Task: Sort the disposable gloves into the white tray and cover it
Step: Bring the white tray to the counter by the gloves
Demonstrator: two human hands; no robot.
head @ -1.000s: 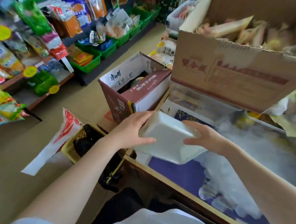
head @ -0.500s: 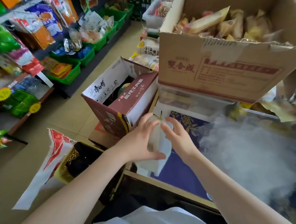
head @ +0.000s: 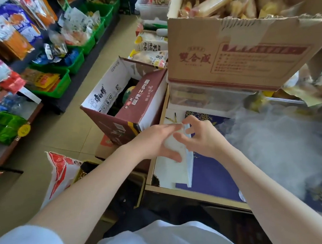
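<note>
The white tray stands on edge at the left end of the blue-clothed table, its lower end near the table's front rim. My left hand grips its left side, fingers over the top and thumb underneath. My right hand pinches the tray's upper right edge with curled fingers. A heap of thin translucent disposable gloves lies on the table to the right of both hands.
A maroon noodle carton stands open just left of the table. A large cardboard box of wrapped snacks sits on a clear bin at the table's back. Green bins of goods line the shelves on the left; a red-and-white bag lies on the floor.
The tray went from lying flat between my hands to standing on its edge. Both hands closed in on its upper part, and my view shifted downward and closer.
</note>
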